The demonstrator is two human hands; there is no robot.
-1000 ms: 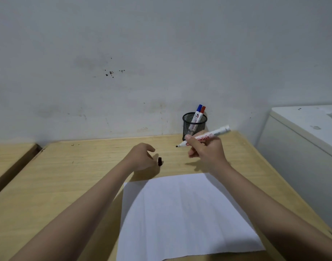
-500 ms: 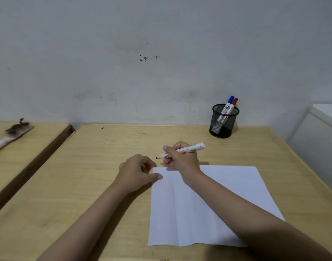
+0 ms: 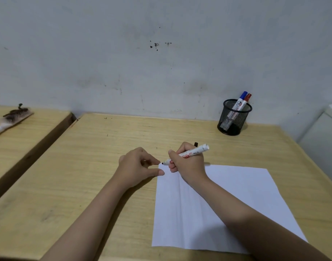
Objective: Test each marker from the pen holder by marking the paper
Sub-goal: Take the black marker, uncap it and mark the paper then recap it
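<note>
head view: our right hand (image 3: pixel 187 166) fingers clamp an uncapped whiteboard marker (image 3: pixel 187 155), tip at the paper's (image 3: pixel 227 200) far-left corner; left hand (image 3: pixel 138 166) fingers curled, thumb pinning that edge.

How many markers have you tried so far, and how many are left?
None tried yet: the paper shows no marks. One marker is out and uncapped in the right hand, its tip at the paper's top-left corner, while the left hand steadies that corner. The blue-capped marker and red-capped marker wait in the pen holder.
</note>
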